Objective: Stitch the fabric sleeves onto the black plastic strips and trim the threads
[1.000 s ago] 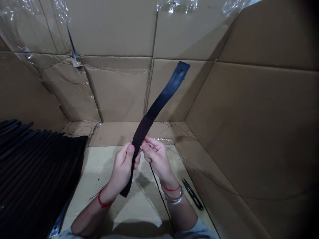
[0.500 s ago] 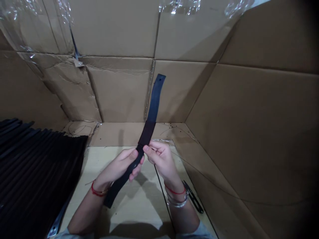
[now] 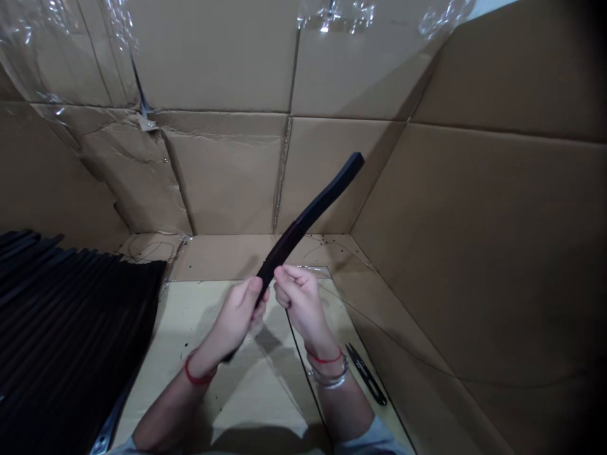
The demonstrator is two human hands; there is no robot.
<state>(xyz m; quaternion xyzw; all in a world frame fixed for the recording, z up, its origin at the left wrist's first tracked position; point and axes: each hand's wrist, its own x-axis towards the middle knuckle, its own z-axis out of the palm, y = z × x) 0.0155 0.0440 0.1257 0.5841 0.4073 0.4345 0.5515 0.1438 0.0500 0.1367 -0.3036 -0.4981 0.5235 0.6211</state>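
A long black strap (image 3: 308, 218) slants up and to the right over the table, seen nearly edge-on, with a dark brownish section at its middle. My left hand (image 3: 241, 311) is closed around its lower part, thumb on top; the lower end shows below that wrist. Close by the strap's right edge, my right hand (image 3: 301, 297) has thumb and forefinger pinched together and the other fingers curled. Whatever the pinch holds, if anything, is too small to make out. Black thread snips (image 3: 367, 374) lie on the table beside my right forearm.
A large pile of black strips (image 3: 71, 341) fills the left side. Cardboard walls (image 3: 227, 170) enclose the back and sides of the pale tabletop (image 3: 184, 309). A thin loose thread (image 3: 403, 344) runs along the right, and small dark scraps dot the back ledge.
The strap has turned from face-on to nearly edge-on, and its upper end has swung right. My right hand has come slightly away from it, still pinched.
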